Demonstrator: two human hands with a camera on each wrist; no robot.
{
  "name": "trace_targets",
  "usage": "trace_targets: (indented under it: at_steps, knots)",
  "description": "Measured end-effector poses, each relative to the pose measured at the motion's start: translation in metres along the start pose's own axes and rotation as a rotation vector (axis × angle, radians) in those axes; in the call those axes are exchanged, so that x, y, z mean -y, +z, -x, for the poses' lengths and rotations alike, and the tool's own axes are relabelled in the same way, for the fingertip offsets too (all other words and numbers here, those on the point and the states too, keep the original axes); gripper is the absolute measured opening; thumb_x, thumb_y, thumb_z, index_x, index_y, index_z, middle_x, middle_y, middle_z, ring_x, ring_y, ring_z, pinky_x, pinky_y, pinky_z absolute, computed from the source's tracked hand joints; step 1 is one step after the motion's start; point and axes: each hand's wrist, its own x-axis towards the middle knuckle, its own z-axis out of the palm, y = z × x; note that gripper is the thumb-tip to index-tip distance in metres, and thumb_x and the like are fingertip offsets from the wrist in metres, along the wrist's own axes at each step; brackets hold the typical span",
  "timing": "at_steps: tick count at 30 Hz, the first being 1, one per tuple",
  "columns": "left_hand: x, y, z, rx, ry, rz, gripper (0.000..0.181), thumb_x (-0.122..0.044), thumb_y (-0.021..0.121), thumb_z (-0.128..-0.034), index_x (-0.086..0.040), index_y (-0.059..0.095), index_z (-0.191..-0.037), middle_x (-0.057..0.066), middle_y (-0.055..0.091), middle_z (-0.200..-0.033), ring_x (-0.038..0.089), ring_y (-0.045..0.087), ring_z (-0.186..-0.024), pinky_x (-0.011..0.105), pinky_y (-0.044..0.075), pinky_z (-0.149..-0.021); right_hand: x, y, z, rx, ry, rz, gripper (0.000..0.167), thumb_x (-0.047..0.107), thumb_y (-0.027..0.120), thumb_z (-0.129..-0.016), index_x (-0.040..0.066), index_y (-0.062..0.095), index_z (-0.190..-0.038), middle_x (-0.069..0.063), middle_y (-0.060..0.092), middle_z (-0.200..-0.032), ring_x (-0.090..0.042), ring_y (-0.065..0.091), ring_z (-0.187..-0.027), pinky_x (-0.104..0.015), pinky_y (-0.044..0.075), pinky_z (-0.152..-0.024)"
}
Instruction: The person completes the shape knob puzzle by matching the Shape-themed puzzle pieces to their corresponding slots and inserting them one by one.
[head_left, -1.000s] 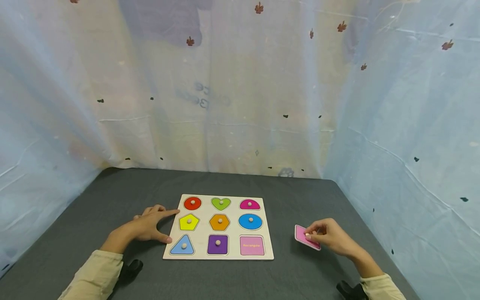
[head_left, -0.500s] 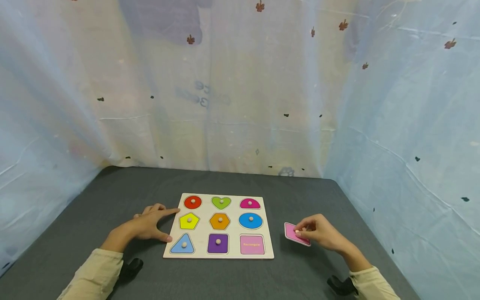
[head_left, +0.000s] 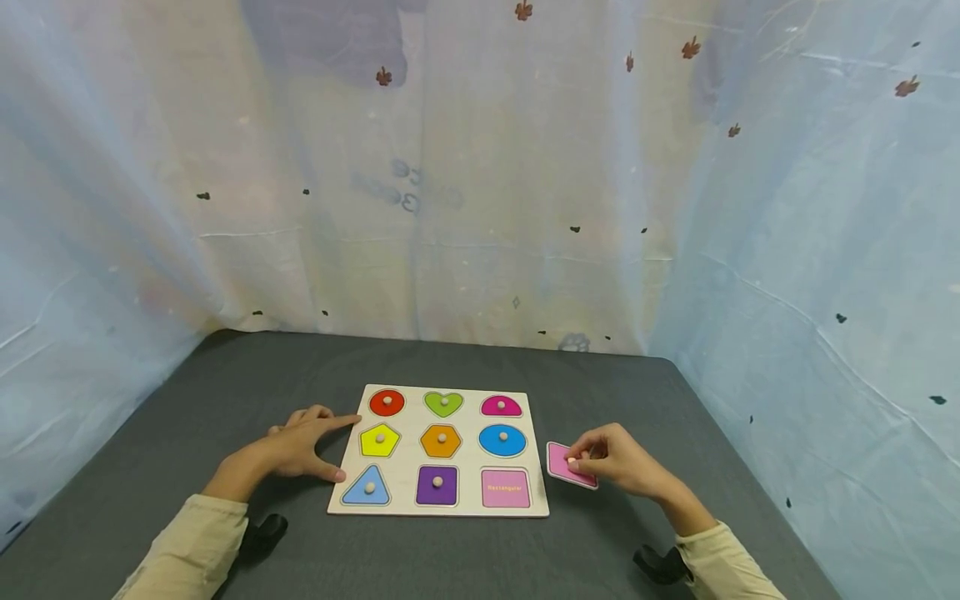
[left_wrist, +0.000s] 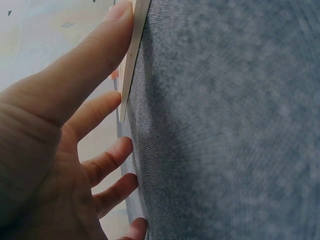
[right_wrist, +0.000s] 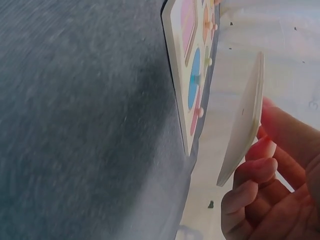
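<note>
A pale wooden shape puzzle board (head_left: 405, 477) lies flat on the dark grey table. My left hand (head_left: 298, 447) rests at its left edge, thumb and index fingertip touching the border, the fingers spread. Just right of the board, my right hand (head_left: 622, 461) pinches a pink rectangular puzzle piece (head_left: 557, 458) by its small knob. The piece is held above the table, slightly tilted; its plain underside shows in the right wrist view. At the board's near right corner, the rectangular recess (head_left: 505, 500) is pink with yellow lettering and holds no piece.
Several knobbed pieces sit in the board, among them a blue oval (head_left: 491, 442), a purple square (head_left: 427, 497) and a light blue triangle (head_left: 360, 497). A pale patterned curtain (head_left: 480, 208) hangs behind the table (head_left: 420, 558) and at its sides.
My right hand has moved left with the pink rectangular piece, bringing it close to the board's right edge. My left hand stays at the board's left edge.
</note>
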Motion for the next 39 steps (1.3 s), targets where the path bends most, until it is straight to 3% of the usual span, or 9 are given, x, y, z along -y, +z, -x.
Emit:
trace_targets:
  at_steps: [8, 17, 25, 39]
  knots:
    - [-0.001, -0.001, 0.001, 0.000, 0.003, 0.004, 0.099, -0.052, 0.089, -0.0693, -0.022, 0.045, -0.153, 0.020, 0.044, -0.138, 0.046, 0.040, -0.125, 0.068, 0.036, -0.088, 0.007, 0.012, -0.013, 0.026, -0.014, -0.037, 0.011, 0.009, 0.075, -0.091, 0.000, 0.078, -0.096, -0.005, 0.062, -0.073, -0.001, 0.044, -0.059, -0.017, 0.037, -0.052]
    - [0.000, -0.001, 0.000, -0.001, 0.006, 0.001, 0.099, -0.052, 0.089, -0.0693, -0.023, 0.045, -0.153, 0.020, 0.044, -0.139, 0.045, 0.039, -0.126, 0.067, 0.036, -0.087, 0.014, 0.028, -0.024, 0.064, 0.003, -0.038, 0.011, 0.010, 0.076, -0.090, 0.000, 0.078, -0.094, -0.002, 0.056, -0.070, -0.003, 0.043, -0.060, -0.016, 0.035, -0.053]
    - [0.001, 0.000, -0.001, 0.002, 0.003, -0.006, 0.099, -0.053, 0.088, -0.0698, -0.023, 0.044, -0.153, 0.021, 0.043, -0.140, 0.046, 0.039, -0.126, 0.067, 0.036, -0.087, 0.017, 0.043, -0.036, 0.094, -0.033, -0.042, 0.009, 0.009, 0.077, -0.089, 0.000, 0.078, -0.092, -0.001, 0.056, -0.069, -0.002, 0.043, -0.059, -0.015, 0.035, -0.054]
    - [0.001, 0.000, 0.000, -0.004, 0.015, -0.003, 0.098, -0.053, 0.088, -0.0701, -0.023, 0.045, -0.153, 0.020, 0.044, -0.139, 0.046, 0.040, -0.126, 0.068, 0.036, -0.088, 0.024, 0.064, -0.050, 0.187, -0.021, -0.026, 0.007, 0.008, 0.078, -0.088, 0.001, 0.077, -0.089, -0.003, 0.057, -0.067, -0.003, 0.045, -0.059, -0.015, 0.037, -0.055]
